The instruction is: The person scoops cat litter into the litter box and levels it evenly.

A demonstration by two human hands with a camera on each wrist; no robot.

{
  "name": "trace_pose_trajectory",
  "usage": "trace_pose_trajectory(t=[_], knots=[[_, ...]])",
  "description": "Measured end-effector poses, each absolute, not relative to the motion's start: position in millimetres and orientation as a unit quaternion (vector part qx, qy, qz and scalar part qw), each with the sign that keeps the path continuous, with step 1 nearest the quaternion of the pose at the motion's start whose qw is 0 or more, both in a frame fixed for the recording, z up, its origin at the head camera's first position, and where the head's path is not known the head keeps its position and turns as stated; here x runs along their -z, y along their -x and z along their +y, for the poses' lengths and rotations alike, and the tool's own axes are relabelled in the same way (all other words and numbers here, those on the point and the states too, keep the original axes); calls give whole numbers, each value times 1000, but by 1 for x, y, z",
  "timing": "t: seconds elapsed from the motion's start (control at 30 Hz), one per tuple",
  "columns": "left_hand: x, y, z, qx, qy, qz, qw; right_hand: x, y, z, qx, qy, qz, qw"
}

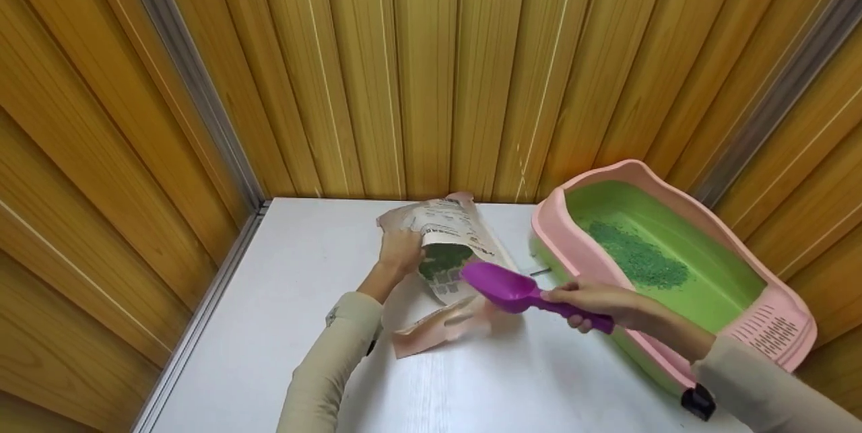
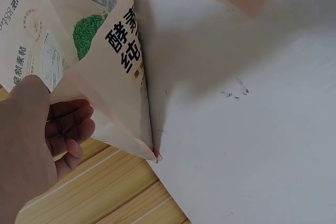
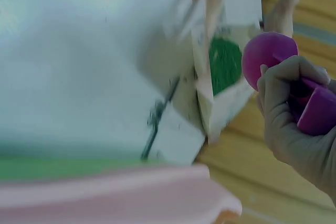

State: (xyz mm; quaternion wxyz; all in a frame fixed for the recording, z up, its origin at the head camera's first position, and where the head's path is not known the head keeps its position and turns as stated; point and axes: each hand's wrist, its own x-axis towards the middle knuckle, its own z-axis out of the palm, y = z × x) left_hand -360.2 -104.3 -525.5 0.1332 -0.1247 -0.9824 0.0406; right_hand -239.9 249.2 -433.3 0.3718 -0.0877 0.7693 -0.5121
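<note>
The person's right grip (image 1: 592, 302) was clenched round the handle of a purple scoop (image 1: 502, 287), its fingers covering much of that handle. The scoop's bowl stood before the mouth of a printed bag (image 1: 465, 217) lying on the white tabletop (image 1: 310, 251); whether they touched could not be told.

The left grip (image 1: 402, 249) held the bag's edge, its fingers curled; the thumb's tip was hard to make out. Inside the bag, green pellets (image 2: 88, 34) showed only in part, the rest hidden by the bag's wall. A pinkish flap (image 1: 431, 335) lay near the mouth; whether it was still joined was unclear.

To the right stood a pink-rimmed green tray (image 1: 579, 248) with a green heap (image 1: 640, 261) inside. The right sleeve (image 1: 761, 379) hid part of its near end, and the right wrist view cut it to a blurred strip. Between bag and tray lay a thin dark object (image 3: 157, 119), too smeared to identify.
</note>
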Motion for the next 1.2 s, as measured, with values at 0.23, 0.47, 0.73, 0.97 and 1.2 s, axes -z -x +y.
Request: trace_pose_trajectory(t=[0.23, 0.47, 0.73, 0.97, 1.2], knots=[[529, 364, -104, 20, 110, -981, 161, 477, 232, 179, 659, 1, 652, 376], [527, 369, -102, 9, 107, -978, 180, 509, 274, 121, 770, -73, 552, 312], [533, 366, -104, -3, 120, -975, 185, 534, 312, 93, 782, -125, 526, 309], [541, 360, -106, -1, 126, -973, 192, 565, 321, 83, 774, -116, 576, 235], [546, 358, -107, 0, 126, -973, 192, 566, 316, 90, 756, -101, 612, 209]])
